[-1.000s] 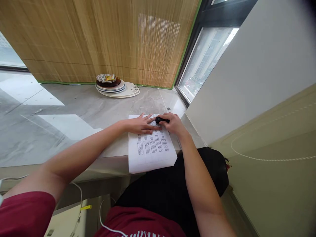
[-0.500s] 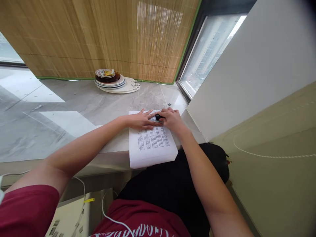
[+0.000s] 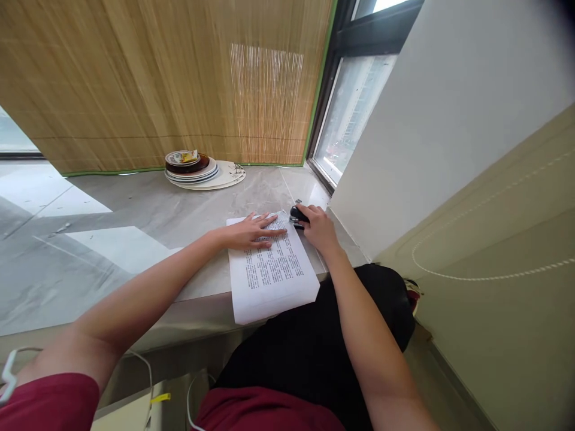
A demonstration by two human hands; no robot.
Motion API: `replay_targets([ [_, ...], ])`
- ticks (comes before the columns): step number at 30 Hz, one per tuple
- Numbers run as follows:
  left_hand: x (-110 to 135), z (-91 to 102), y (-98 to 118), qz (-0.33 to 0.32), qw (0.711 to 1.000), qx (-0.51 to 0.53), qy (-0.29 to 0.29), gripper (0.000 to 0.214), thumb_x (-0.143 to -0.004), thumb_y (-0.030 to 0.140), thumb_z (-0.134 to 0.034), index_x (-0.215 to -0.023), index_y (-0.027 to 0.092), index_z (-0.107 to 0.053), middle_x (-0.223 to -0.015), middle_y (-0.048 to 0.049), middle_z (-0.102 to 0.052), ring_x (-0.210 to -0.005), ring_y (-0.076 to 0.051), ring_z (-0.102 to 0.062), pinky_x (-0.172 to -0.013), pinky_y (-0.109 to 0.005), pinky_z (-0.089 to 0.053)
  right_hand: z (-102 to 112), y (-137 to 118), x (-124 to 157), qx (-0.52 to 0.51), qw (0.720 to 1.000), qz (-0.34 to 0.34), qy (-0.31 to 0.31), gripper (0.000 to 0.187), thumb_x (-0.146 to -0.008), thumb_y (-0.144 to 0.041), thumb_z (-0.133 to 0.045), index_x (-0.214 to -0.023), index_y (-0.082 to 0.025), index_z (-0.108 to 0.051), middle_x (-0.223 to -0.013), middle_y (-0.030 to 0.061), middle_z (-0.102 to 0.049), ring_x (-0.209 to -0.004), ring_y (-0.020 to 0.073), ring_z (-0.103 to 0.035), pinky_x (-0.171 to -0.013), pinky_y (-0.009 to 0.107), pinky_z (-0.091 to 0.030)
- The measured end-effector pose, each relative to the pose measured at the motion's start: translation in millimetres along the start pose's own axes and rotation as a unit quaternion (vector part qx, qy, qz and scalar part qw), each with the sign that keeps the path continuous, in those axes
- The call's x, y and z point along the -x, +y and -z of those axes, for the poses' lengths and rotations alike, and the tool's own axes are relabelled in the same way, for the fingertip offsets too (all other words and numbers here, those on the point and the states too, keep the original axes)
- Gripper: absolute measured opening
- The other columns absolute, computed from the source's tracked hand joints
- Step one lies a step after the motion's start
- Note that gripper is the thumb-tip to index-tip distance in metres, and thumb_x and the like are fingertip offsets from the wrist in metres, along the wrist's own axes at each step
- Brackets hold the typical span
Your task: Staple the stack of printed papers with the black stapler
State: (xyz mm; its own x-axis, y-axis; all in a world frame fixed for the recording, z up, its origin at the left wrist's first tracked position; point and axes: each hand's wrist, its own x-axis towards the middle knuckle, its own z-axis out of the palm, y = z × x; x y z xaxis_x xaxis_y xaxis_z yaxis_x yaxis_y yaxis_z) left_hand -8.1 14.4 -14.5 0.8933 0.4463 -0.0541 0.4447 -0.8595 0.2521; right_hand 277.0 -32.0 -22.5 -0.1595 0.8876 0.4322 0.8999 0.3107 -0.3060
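Note:
Printed white paper (image 3: 274, 293) lies on the grey marble sill, its near end hanging over the front edge. I cannot tell whether it is one sheet or several. My left hand (image 3: 249, 232) rests flat on its upper part, fingers spread. My right hand (image 3: 320, 227) is wrapped round a small black stapler (image 3: 298, 214), just off the paper's upper right side. The stapler's jaws look parted and point left towards the sheet; its rear is hidden in my palm.
Stacked plates (image 3: 191, 170) stand at the back of the sill (image 3: 135, 215), by a bamboo blind (image 3: 179, 78). A small dark piece (image 3: 299, 201) lies beyond my right hand. A wall (image 3: 404, 149) closes off the right side, with a window (image 3: 350, 108) behind.
My right hand has drawn the stapler to the right, off the paper. My left hand stays flat on the page. The camera view has tilted up slightly.

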Motion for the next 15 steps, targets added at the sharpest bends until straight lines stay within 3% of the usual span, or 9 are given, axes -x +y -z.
replay_targets([
  [2,-1.3,0.7,-1.9,0.005,1.000,0.008,0.019,0.064,-0.112,0.058,-0.043,-0.172,0.039,-0.033,-0.183,-0.0078,-0.014,-0.167,-0.041,-0.020,-0.131,-0.066,-0.018,1.5,5.9,0.2,0.016,0.997,-0.061,0.048,0.052,-0.094,-0.010,-0.056,-0.143,-0.024,-0.067,-0.122,0.0138,-0.073,-0.117,0.0345,-0.061,-0.095,0.046,-0.049],
  [5,-4.4,0.7,-8.1,0.004,0.994,0.035,0.108,0.055,-0.111,0.052,-0.045,-0.160,0.030,-0.056,-0.174,-0.0125,-0.041,-0.159,-0.038,-0.040,-0.130,-0.063,-0.025,2.3,8.6,0.0,-0.005,0.987,-0.105,0.118,0.051,-0.093,-0.016,-0.057,-0.143,-0.021,-0.066,-0.121,0.0154,-0.072,-0.114,0.0352,-0.062,-0.096,0.048,-0.052],
  [7,-5.8,0.9,-14.0,0.039,0.968,0.102,0.226,0.049,-0.110,0.051,-0.046,-0.141,0.023,-0.072,-0.149,-0.0163,-0.068,-0.136,-0.033,-0.065,-0.119,-0.054,-0.044,2.2,4.6,0.3,-0.036,0.984,-0.095,0.147,0.051,-0.094,-0.020,-0.059,-0.144,-0.020,-0.065,-0.120,0.0159,-0.071,-0.112,0.0347,-0.062,-0.097,0.049,-0.052],
  [9,-5.5,2.2,-20.9,0.113,0.909,0.195,0.351,0.050,-0.110,0.053,-0.045,-0.124,0.017,-0.076,-0.105,-0.0146,-0.082,-0.093,-0.025,-0.077,-0.090,-0.039,-0.059,1.5,-2.5,1.3,-0.061,0.982,-0.078,0.160,0.051,-0.095,-0.023,-0.058,-0.146,-0.020,-0.063,-0.120,0.0162,-0.071,-0.114,0.0346,-0.062,-0.100,0.051,-0.053],
  [12,-2.2,5.4,-30.6,0.206,0.824,0.275,0.451,0.048,-0.106,0.056,-0.048,-0.106,0.016,-0.074,-0.055,-0.0003,-0.062,-0.048,-0.015,-0.057,-0.056,-0.027,-0.047,0.2,-13.9,3.5,-0.086,0.982,-0.060,0.157,0.051,-0.098,-0.024,-0.057,-0.149,-0.022,-0.061,-0.123,0.0163,-0.070,-0.115,0.0342,-0.062,-0.102,0.052,-0.053],
  [15,-0.4,7.3,-35.9,0.249,0.795,0.289,0.472,0.045,-0.105,0.053,-0.048,-0.089,0.017,-0.071,-0.046,0.0047,-0.046,-0.042,-0.013,-0.046,-0.051,-0.026,-0.038,-0.1,-24.3,4.6,-0.102,0.982,-0.047,0.150,0.051,-0.099,-0.024,-0.058,-0.149,-0.022,-0.061,-0.123,0.0159,-0.069,-0.116,0.0332,-0.064,-0.104,0.052,-0.053],
])
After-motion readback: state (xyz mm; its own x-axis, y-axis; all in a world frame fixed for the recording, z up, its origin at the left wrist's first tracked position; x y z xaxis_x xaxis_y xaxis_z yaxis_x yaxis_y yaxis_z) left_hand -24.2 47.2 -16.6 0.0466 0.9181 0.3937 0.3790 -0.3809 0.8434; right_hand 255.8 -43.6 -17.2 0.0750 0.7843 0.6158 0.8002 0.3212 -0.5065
